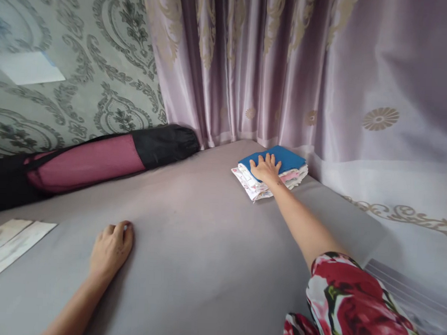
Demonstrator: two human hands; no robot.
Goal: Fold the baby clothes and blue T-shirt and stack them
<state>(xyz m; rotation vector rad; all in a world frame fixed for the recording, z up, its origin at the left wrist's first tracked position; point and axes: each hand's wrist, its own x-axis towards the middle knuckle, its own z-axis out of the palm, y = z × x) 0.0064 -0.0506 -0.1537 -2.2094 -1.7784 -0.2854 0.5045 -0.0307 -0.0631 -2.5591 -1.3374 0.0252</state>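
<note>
My right hand (267, 168) lies flat with spread fingers on a folded blue cloth (289, 158). That cloth tops a small stack of folded fabrics (255, 190), white and printed with pink and floral patterns, near the far corner of the bed. Lower left, my left hand (111, 246) rests on the grey bed sheet (197, 246) with its fingers curled in, nothing visible in them. It is well apart from the stack.
A long black and pink bag (92, 160) lies along the patterned wall. Flat pale boards or papers (10, 241) are at the left edge. Lilac curtains (243, 78) hang behind the stack and down the right side. A striped, see-through item (407, 297) sits lower right.
</note>
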